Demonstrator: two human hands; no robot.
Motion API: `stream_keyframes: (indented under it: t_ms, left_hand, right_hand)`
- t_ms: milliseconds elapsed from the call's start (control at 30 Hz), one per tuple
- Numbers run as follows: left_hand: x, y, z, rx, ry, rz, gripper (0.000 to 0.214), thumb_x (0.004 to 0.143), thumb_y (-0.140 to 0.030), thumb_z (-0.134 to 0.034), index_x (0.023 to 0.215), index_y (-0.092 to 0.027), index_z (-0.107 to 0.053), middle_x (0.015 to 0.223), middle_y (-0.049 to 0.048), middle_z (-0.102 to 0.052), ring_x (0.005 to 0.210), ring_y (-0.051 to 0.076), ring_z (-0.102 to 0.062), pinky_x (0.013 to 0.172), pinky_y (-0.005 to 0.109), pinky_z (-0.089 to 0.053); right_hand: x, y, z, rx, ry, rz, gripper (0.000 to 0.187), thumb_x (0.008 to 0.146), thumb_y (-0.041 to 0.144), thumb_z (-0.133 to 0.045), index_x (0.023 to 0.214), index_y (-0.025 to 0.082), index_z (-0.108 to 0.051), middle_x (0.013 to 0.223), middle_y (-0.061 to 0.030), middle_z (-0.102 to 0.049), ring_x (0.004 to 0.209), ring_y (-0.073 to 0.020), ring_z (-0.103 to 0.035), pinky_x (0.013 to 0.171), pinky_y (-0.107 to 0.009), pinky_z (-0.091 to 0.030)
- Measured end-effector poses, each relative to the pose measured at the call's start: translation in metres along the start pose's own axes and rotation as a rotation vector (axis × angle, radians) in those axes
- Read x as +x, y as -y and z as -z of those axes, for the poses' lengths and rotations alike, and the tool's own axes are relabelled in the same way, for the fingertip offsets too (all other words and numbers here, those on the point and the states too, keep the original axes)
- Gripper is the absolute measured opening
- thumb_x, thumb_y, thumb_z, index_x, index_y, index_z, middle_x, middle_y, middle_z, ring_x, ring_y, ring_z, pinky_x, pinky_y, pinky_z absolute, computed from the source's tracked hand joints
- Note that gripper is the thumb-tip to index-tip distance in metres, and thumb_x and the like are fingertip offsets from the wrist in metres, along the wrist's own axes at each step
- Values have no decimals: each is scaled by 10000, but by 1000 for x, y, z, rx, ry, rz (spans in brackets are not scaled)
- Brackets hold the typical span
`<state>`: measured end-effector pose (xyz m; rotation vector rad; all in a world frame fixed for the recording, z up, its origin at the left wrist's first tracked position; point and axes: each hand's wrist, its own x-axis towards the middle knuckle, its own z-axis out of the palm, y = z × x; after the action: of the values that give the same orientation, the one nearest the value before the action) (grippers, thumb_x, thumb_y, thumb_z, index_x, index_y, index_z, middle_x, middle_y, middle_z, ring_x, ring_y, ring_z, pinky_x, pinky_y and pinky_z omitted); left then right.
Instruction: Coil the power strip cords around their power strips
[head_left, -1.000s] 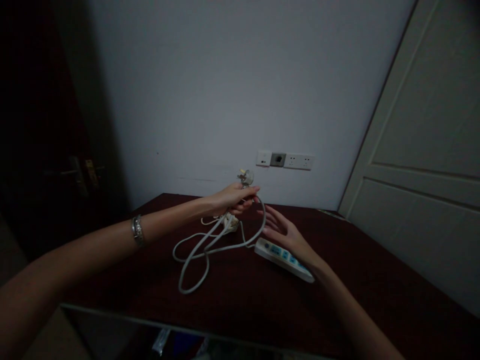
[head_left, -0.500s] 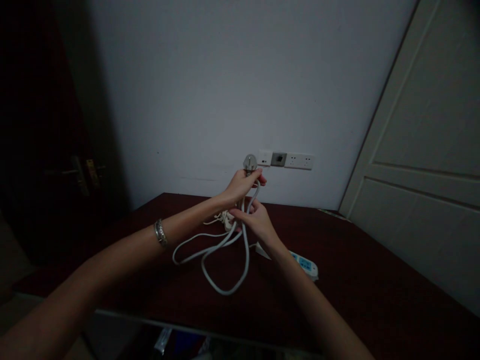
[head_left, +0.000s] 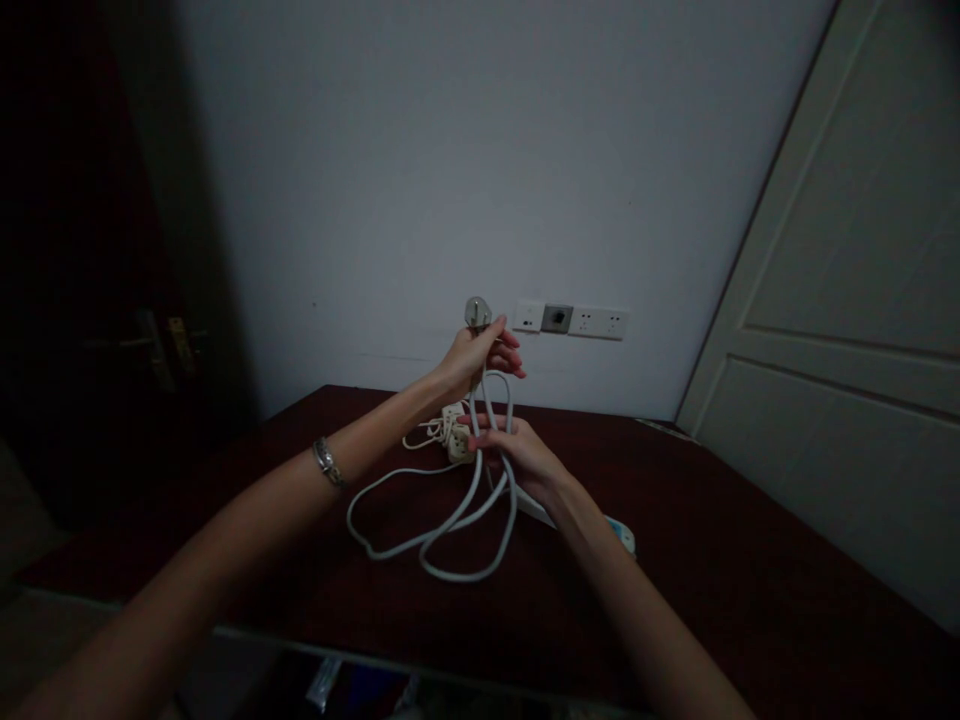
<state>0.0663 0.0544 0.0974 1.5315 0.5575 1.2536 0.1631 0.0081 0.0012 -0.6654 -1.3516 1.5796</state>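
My left hand [head_left: 474,358], with a bracelet on its wrist, grips a clear-ended plug [head_left: 477,312] at its base, prongs showing, in front of the wall. Its other fingers are loosely curled. From the plug hangs a white power cable [head_left: 466,577], gathered in loops. Lower and to the right, my right hand [head_left: 525,455] has the loops between thumb and fingers. Behind that hand and forearm lies a white power strip with blue sockets [head_left: 621,535], partly hidden. A cream socket block [head_left: 460,446] with thin cord wound about it rests just left of my right fingers.
Wall sockets [head_left: 598,322] and a grey outlet plate [head_left: 557,319] sit low on the pale wall. The dark red table [head_left: 720,560] runs up to it. A white panelled door [head_left: 847,400] stands at right, a dark door with a handle [head_left: 154,350] at left.
My left hand has moved left and slightly up with the plug, its fingers more spread. My right hand has shifted a little right, and the cable loops hang wider. More of the socket block shows.
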Motion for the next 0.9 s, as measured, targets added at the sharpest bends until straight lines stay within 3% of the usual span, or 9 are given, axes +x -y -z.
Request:
stream_keyframes:
  t_ms: [133, 200, 267, 333, 467, 600, 733, 833, 900]
  left_hand:
    - [10, -11, 15, -66, -114, -54, 317, 896, -384, -393, 718, -144, -499, 455, -36, -504, 380, 69, -486, 561, 240, -471]
    - [13, -11, 21, -78, -142, -21, 297, 890, -372, -406, 730, -144, -507, 468, -34, -509, 397, 75, -503, 550, 237, -472]
    - [15, -5, 24, -49, -126, 60, 283, 881, -345, -421, 722, -131, -519, 511, -6, -543, 452, 100, -553, 531, 239, -471]
    - [16, 4, 25, -6, -95, 143, 273, 872, -311, -434, 708, -115, -533, 552, 24, -570, 503, 120, -587, 517, 234, -467]
    - [17, 20, 25, -6, 3, 255, 255, 855, -313, -457, 744, -107, -559, 592, 46, -591, 514, 123, -581, 504, 229, -458]
    - [5, 25, 25, -151, 165, 388, 424, 845, -511, -394, 859, -124, -567, 669, 77, -631, 603, 152, -602, 559, 256, -468]
    - [-23, 29, 25, -190, 435, 502, 678, 750, -716, -316, 907, -114, -584, 755, 127, -653, 696, 192, -613, 613, 303, -473]
    - [-45, 35, 36, -96, 707, 569, 741, 627, -753, -462, 981, -118, -607, 930, 161, -654, 736, 220, -622, 651, 327, -473]
    - [-57, 39, 50, -2, 837, 536, 650, 601, -643, -608, 1002, -132, -626, 1028, 157, -636, 732, 212, -626, 716, 340, -466]
  right_hand:
    - [-5, -1, 4, 273, 166, -73, 183, 607, 162, -613, 786, 141, -580, 515, 43, -526, 551, -100, -557, 586, -224, -486]
    - [-8, 3, 5, 347, 219, -118, 125, 657, 238, -620, 692, 164, -526, 475, 62, -459, 507, -94, -529, 579, -241, -500]
    - [-8, 11, 5, 357, 253, -174, 212, 693, 278, -621, 614, 173, -455, 439, 81, -396, 393, -45, -409, 426, -163, -422]
    - [-8, 19, 3, 314, 304, -205, 216, 725, 288, -609, 637, 166, -454, 417, 98, -365, 324, -9, -262, 321, -110, -267]
    - [-7, 32, -11, 233, 390, -234, 213, 770, 340, -580, 696, 179, -461, 367, 135, -284, 291, -8, -106, 279, -114, -126]
    - [-3, 44, -24, 212, 234, -137, 466, 749, 472, -588, 545, 209, -262, 339, 133, -237, 265, -6, -106, 250, -126, -84]
    - [5, 65, -16, 213, 66, 68, 516, 744, 479, -602, 524, 209, -221, 327, 134, -200, 252, -1, -108, 246, -128, -79]
    - [8, 82, -1, 245, 36, 154, 504, 756, 451, -605, 513, 201, -241, 335, 125, -199, 264, -4, -94, 252, -141, -49]
    - [7, 89, 7, 244, 29, 202, 492, 776, 442, -589, 513, 199, -252, 347, 118, -202, 278, -9, -90, 262, -147, -41]
